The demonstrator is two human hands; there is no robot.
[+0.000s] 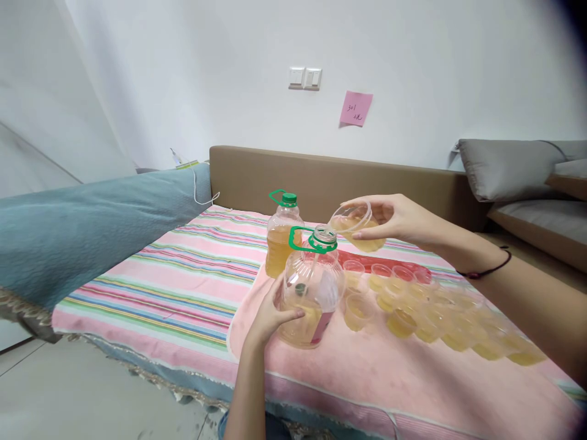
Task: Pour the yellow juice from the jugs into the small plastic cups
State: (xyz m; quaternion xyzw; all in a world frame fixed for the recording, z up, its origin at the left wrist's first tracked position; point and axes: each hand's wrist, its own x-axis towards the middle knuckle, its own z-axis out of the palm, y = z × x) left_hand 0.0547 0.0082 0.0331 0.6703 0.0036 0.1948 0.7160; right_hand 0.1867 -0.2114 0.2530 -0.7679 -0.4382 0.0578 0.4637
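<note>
My left hand [271, 315] is wrapped around the lower side of a clear plastic jug [298, 327], its thumb across the front. The jug stands upright and uncapped, with a green carry ring at its neck and yellowish liquid in the bottom. My right hand [389, 219] grips a clear plastic cup [367, 243] of yellowish liquid, tipped over the jug's mouth. A thin stream shows inside the neck. Behind stands a second jug [277, 247], part full, with a green cap. Several cups of the same liquid [402, 322] are grouped to the right.
A pink mat [358, 373] lies over a striped cloth [160, 293]. Red plastic packaging [387, 261] rests behind the cups. A brown headboard [330, 177] runs along the back, with grey cushions [509, 165] at right and a blue-green padded side [105, 214] at left.
</note>
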